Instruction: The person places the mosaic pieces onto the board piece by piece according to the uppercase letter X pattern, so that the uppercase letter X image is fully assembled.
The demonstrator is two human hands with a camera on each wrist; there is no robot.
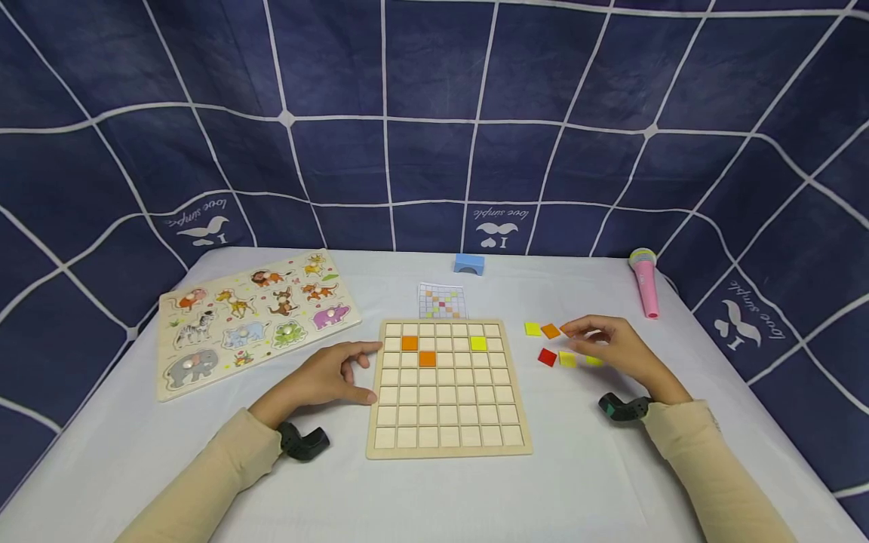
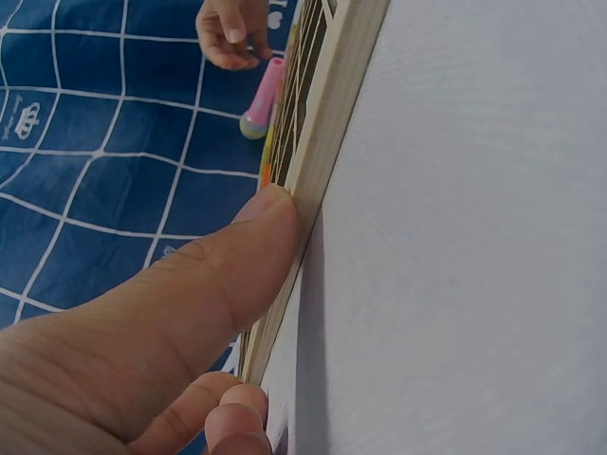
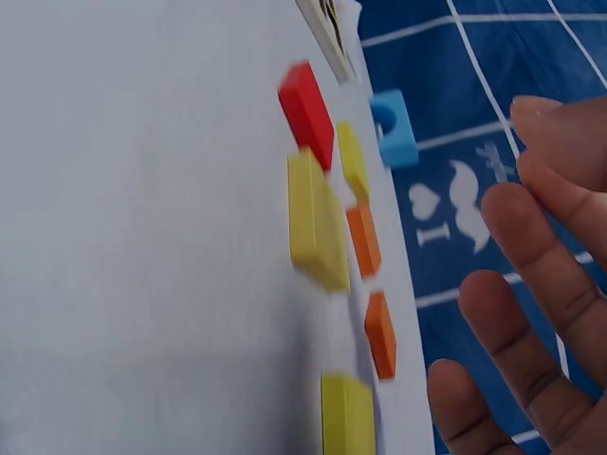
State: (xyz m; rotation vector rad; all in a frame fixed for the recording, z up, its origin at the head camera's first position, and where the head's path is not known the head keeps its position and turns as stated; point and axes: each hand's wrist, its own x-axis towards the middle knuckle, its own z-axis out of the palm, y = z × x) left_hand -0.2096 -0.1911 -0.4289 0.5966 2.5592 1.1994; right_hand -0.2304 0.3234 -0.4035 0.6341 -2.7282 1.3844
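Note:
A wooden grid board (image 1: 448, 445) lies in the middle of the white table. Two orange tiles (image 1: 409, 343) and one yellow tile (image 1: 478, 343) sit in its upper rows. My left hand (image 1: 349, 371) rests flat beside the board's left edge (image 2: 327, 142), with the thumb (image 2: 237, 275) touching that edge. My right hand (image 1: 591, 339) hovers over loose tiles to the right of the board: a red tile (image 1: 547, 357), yellow tiles (image 1: 567, 360) and an orange tile (image 1: 551, 330). Its fingers (image 3: 531, 294) are spread and relaxed above the tiles (image 3: 316, 223), holding nothing.
An animal peg puzzle (image 1: 254, 320) lies at the left. A pattern card (image 1: 442, 301) and a blue block (image 1: 469, 263) lie behind the board. A pink toy microphone (image 1: 645, 283) lies at the far right. A dark blue cloth backdrop (image 1: 434, 113) surrounds the table.

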